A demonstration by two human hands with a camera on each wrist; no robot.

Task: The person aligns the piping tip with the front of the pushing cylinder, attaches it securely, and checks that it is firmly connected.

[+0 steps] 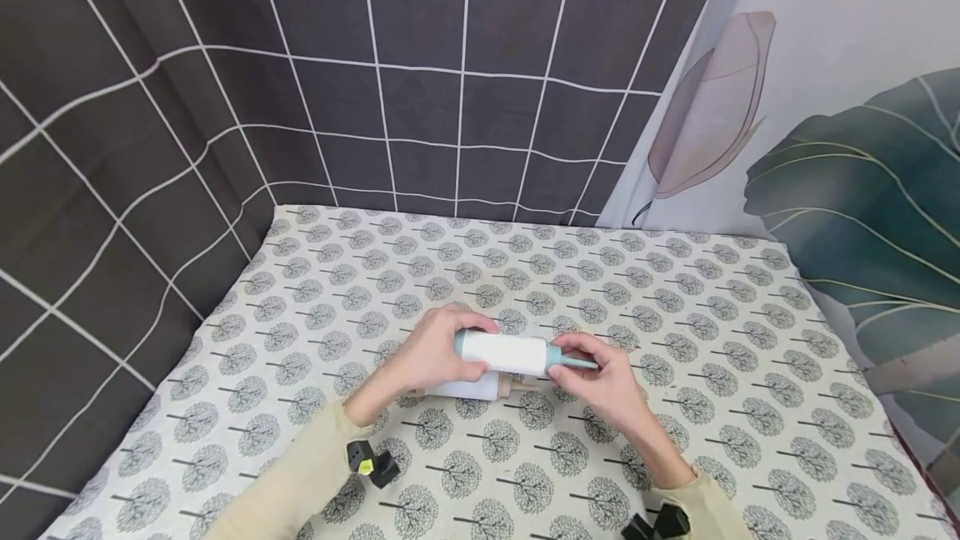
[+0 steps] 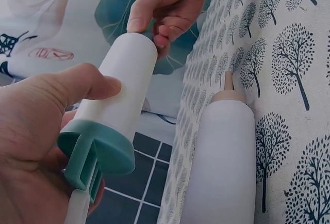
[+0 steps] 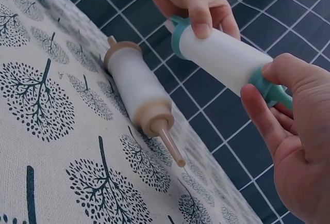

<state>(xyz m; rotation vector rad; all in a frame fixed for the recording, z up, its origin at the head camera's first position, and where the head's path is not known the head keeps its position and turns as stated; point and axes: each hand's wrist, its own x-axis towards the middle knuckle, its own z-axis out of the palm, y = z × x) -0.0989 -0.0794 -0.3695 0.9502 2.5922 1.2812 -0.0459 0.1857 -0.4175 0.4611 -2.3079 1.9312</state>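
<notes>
A white tube (image 1: pixel 506 352) with teal ends and a thin tapered nozzle is held level above the table. My left hand (image 1: pixel 435 350) grips its rear part, with the thumb along the white barrel; in the left wrist view the teal rear cap (image 2: pixel 100 144) has a ribbed handle piece and a pale rod. Fingers and thumb of my right hand (image 1: pixel 609 382) pinch the teal nozzle collar (image 3: pixel 263 82) at the other end. Just below lies a similar white tube with beige ends (image 3: pixel 139 82), untouched on the cloth, its nozzle pointing right in the head view.
A cream tablecloth (image 1: pixel 495 444) printed with dark trees covers the table. Dark grey curtain (image 1: pixel 420 107) with a white grid hangs behind and to the left. A pale curtain (image 1: pixel 810 107) with leaf shapes hangs at the right. Black wrist cameras sit on both sleeves.
</notes>
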